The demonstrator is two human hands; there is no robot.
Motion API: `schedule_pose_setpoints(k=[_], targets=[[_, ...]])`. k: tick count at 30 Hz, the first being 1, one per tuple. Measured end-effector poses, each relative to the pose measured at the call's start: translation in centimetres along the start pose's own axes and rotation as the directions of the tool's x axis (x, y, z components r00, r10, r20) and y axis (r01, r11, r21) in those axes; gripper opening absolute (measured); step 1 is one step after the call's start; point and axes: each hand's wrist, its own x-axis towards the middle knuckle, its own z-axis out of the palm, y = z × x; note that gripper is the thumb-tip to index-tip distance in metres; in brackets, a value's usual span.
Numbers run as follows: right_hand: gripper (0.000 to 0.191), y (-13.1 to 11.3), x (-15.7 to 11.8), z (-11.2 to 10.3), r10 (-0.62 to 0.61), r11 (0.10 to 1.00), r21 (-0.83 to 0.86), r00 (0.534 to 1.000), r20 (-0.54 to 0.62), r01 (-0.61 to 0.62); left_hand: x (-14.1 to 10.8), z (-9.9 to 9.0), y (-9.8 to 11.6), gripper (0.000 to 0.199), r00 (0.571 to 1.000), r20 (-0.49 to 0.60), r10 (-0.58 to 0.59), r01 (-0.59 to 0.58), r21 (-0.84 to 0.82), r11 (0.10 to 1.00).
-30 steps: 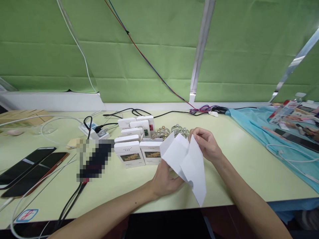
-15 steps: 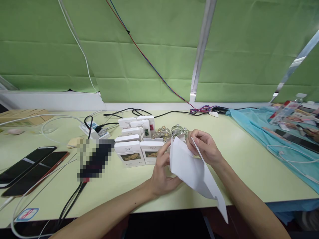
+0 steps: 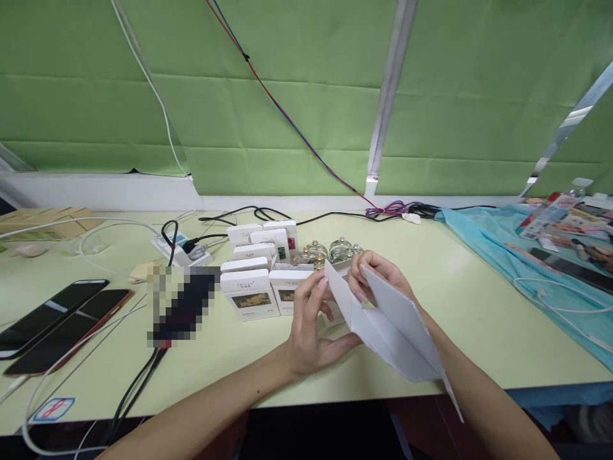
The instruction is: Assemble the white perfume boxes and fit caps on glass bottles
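Note:
Both hands hold a creased white card sheet (image 3: pixel 400 332), folded into panels with its plain side toward me. My left hand (image 3: pixel 311 326) grips its left edge, fingers up at the corner and thumb stretched beneath. My right hand (image 3: pixel 378 275) pinches the upper right panel, its fingers partly hidden behind the card. Just left of my left hand stand several white printed boxes (image 3: pixel 251 300) with a yellow flower picture on the front ones. Behind the hands lie several round clear items with metal fittings (image 3: pixel 316 252); their kind is unclear.
A power strip (image 3: pixel 184 252) with plugs and cables stands behind the boxes. Two phones (image 3: pixel 67 332) lie at the left, near a pixelated dark object (image 3: pixel 186 306) with cables. A blue cloth (image 3: pixel 502 246) covers the right end, bearing assorted items. The table's front edge (image 3: pixel 335 404) runs below my forearms.
The card sheet has turned and opened wider, its lower end swinging right. My right hand has moved slightly left, and my left fingers have shifted along the card's edge.

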Motion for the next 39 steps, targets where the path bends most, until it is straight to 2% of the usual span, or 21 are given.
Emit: schedule_pose_setpoints(k=[3,11,19,25,32,39], targets=[[0.033,0.5,-0.2,0.4,-0.018,1.0,-0.001,1.0,0.01,0.018,1.2,-0.4,0.5,0.102,0.996,-0.031,0.082,-0.083,-0.029,0.996],[0.024,1.0,-1.2,1.5,-0.043,0.984,-0.172,0.999,0.013,0.044,1.5,-0.5,1.0,0.087,0.997,-0.041,0.066,-0.065,0.027,0.998],[0.024,0.5,-1.4,2.2,-0.122,0.936,-0.331,0.992,0.013,0.119,2.1,-0.6,1.3,0.071,0.986,-0.052,0.157,-0.149,0.129,0.98],[0.025,0.5,-1.5,2.4,-0.135,0.94,-0.32,0.991,-0.023,0.121,2.0,-0.6,1.5,0.066,0.985,-0.045,0.164,-0.157,0.131,0.979],[0.023,0.6,-1.6,2.4,-0.152,0.967,-0.218,0.987,-0.059,0.136,1.8,-0.4,1.4,0.07,0.982,-0.048,0.183,-0.179,0.082,0.98],[0.02,0.7,-1.6,1.9,-0.209,0.942,-0.284,0.974,-0.084,0.177,1.7,-0.4,1.3,0.072,0.979,-0.046,0.197,-0.192,0.085,0.978]])
